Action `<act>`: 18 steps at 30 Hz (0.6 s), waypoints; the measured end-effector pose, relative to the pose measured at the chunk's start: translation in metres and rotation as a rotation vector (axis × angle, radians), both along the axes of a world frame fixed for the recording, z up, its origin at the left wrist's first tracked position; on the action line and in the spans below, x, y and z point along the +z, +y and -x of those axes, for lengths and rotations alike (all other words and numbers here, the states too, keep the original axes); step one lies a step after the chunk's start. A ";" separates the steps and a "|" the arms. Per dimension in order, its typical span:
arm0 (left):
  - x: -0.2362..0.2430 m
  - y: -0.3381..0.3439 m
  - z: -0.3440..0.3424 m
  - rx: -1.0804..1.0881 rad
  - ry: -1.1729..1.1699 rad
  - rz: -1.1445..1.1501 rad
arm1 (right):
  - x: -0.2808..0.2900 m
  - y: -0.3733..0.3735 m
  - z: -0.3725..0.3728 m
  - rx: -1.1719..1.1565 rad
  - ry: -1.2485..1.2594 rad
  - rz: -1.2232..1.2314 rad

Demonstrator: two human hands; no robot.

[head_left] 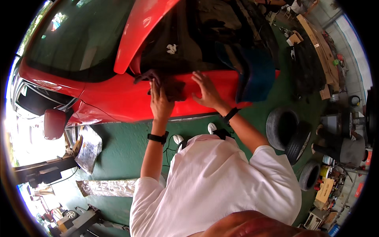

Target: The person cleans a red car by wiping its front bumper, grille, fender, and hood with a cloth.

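Observation:
A red car [114, 94] stands before me with its hood [138, 35] raised. My left hand [161, 103] is at the fender's upper edge, near the base of the hood, its fingers on a dark, crumpled cloth [150, 76]. The fingers partly cover the cloth, and a dark patch beside them may be more of it or a shadow. To its right, my right hand [208, 94] is held over the red fender with fingers spread and nothing in it. Whether its fingertips touch the paint is hard to tell.
A dark blue cover [258, 75] drapes over the car's front corner. Crumpled white paper or cloth [171, 49] lies in the engine bay. Loose tires [281, 128] are on the green floor at right, near another person [349, 152]. Silvery sheeting [106, 187] lies behind me, left.

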State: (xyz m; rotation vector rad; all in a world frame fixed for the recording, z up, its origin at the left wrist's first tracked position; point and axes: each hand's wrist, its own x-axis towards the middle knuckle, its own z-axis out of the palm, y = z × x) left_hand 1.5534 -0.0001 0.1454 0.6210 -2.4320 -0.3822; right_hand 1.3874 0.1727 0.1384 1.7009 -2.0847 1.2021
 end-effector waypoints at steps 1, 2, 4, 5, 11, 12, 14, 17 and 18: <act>0.000 0.016 0.015 0.005 -0.009 -0.002 | -0.004 0.007 -0.001 0.005 -0.009 -0.002; -0.001 0.033 0.031 -0.066 -0.009 0.028 | -0.007 0.014 -0.002 0.033 -0.003 -0.054; -0.012 0.065 0.055 -0.156 -0.022 0.040 | -0.013 0.032 -0.004 0.073 0.009 -0.140; -0.022 0.081 0.067 -0.181 -0.034 0.019 | -0.018 0.042 -0.002 0.093 0.001 -0.136; -0.040 0.169 0.114 -0.369 -0.065 -0.121 | -0.055 0.130 0.012 -0.117 -0.172 -0.191; -0.051 0.184 0.116 -0.365 -0.033 -0.152 | -0.062 0.139 0.020 -0.092 -0.136 -0.134; -0.071 0.204 0.117 -0.322 0.020 -0.232 | -0.072 0.145 0.031 -0.047 -0.106 -0.072; -0.082 0.209 0.097 -0.202 0.069 -0.275 | -0.068 0.147 0.034 0.051 -0.022 -0.177; -0.076 0.202 0.088 -0.184 0.010 -0.322 | -0.068 0.142 0.035 0.076 -0.012 -0.189</act>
